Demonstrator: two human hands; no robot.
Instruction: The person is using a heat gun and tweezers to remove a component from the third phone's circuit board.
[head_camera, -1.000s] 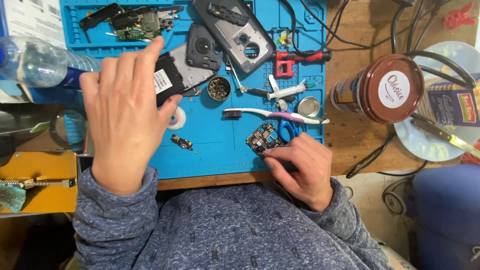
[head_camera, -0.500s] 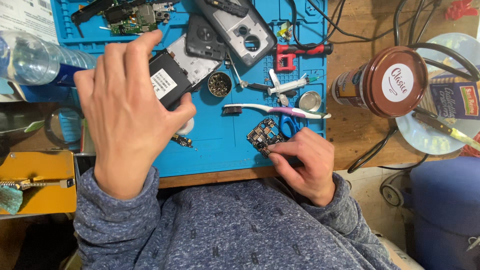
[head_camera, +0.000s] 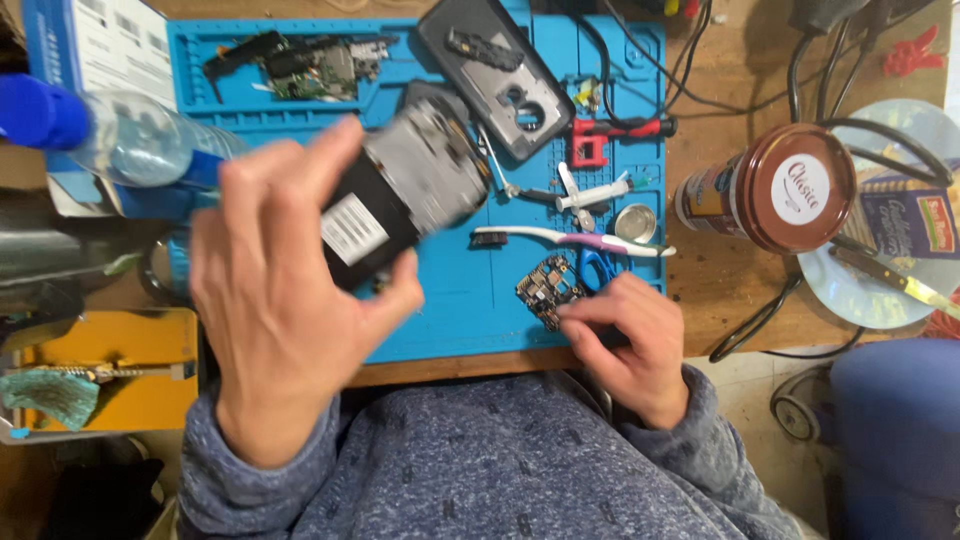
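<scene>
My left hand (head_camera: 275, 300) grips an opened phone body (head_camera: 400, 195), black with a white label and bare grey insides, lifted over the blue work mat (head_camera: 470, 300). The phone is blurred. My right hand (head_camera: 625, 340) rests at the mat's near edge and pinches a small dark circuit board (head_camera: 548, 285) between thumb and fingers. A toothbrush (head_camera: 570, 238) with a white and pink handle lies just beyond the board. A grey phone back cover (head_camera: 500, 75) lies at the mat's far side.
A clear water bottle (head_camera: 130, 145) lies at the left. A brown-lidded jar (head_camera: 785, 190) stands right of the mat, beside a plate with a knife (head_camera: 890, 280). Red-handled tool (head_camera: 620, 130), syringe (head_camera: 595, 195), small tin (head_camera: 636, 222), loose parts (head_camera: 300, 62) and cables crowd the mat. A yellow tray (head_camera: 110, 370) sits near left.
My left hand closed around the phone body and lifted it off the mat, toward me and to the right. My right hand stayed on the circuit board.
</scene>
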